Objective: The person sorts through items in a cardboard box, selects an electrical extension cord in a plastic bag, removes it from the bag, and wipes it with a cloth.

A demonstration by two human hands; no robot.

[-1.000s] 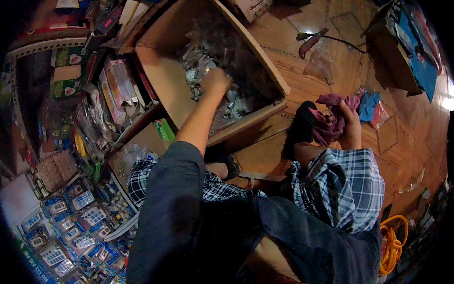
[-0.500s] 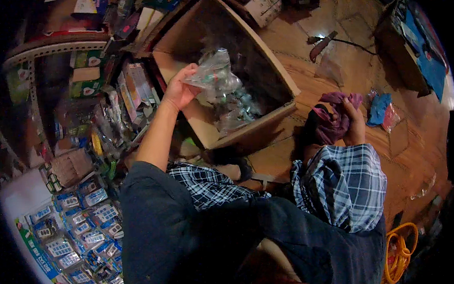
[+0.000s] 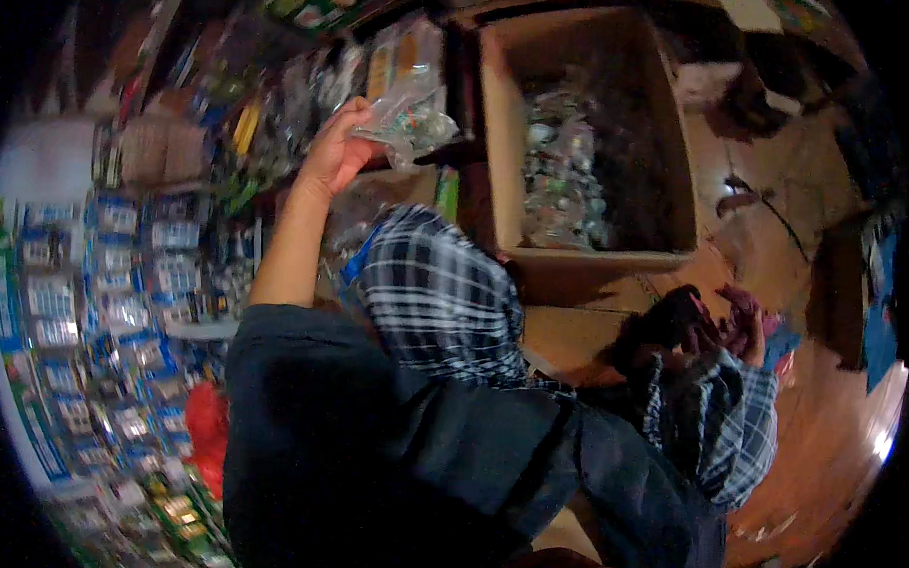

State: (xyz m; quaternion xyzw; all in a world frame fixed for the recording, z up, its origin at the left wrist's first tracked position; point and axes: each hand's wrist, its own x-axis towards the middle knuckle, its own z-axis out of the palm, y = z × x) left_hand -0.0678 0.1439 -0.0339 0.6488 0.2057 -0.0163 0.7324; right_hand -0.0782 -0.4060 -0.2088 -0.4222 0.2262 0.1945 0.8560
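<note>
At the far left we see rows of small packs (image 3: 52, 298) in clear plastic, with a red bundle (image 3: 207, 436) lying at their near right side. Just right of the packs, our left arm runs away from us, bare from the elbow, to the left hand (image 3: 339, 152), raised over the cluttered goods. The grip is closed to a narrow pinch, thumb and fingers together on the left edge of a clear plastic bag (image 3: 415, 127).

The bag lies to the right of that grip, its long axis running roughly sideways, the free end sagging a little and pointing toward the open cardboard box (image 3: 501, 150). Small things show through the plastic, too blurred for us to name. The bag hangs outside the box, apart from its left wall, and the left hand is much the nearer one. Below the bag is our left knee under checked cloth (image 3: 439, 298).

Inside the box, to the right, a heap of clear bags (image 3: 568, 183) fills the left part of the bottom. Farther right and lower, by the other knee, our right hand (image 3: 752, 336) is bent around a crumpled purple rag (image 3: 701, 323); blur hides how tightly its fingers close.
</note>
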